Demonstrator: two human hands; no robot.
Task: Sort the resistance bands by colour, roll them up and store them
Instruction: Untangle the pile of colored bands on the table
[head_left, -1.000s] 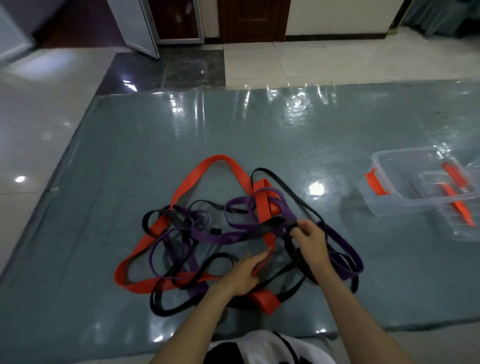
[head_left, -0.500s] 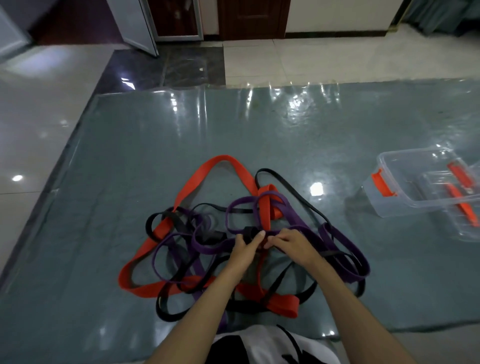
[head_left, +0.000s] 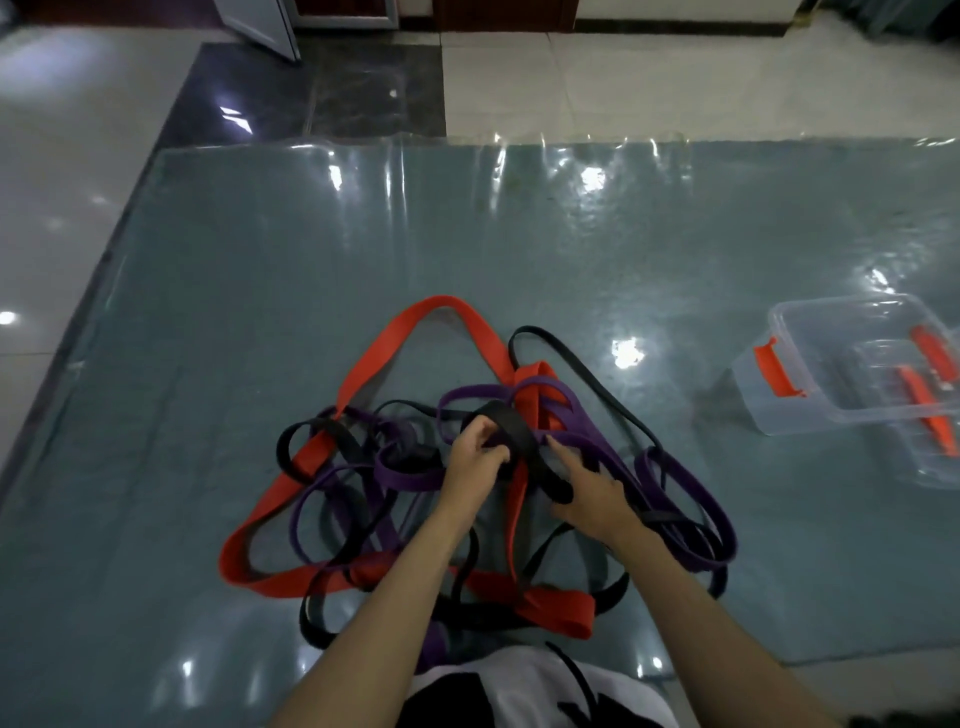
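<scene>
We can read no text, label, brand, number or sign on anything here, neither near nor far, left nor right in the scene.

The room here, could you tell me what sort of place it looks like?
Probably an indoor room in a home or studio, used as a floor workspace: glossy tiles, a door at the far wall, and a plastic-covered mat spread on the floor with tangled bands and a clear bin.
</scene>
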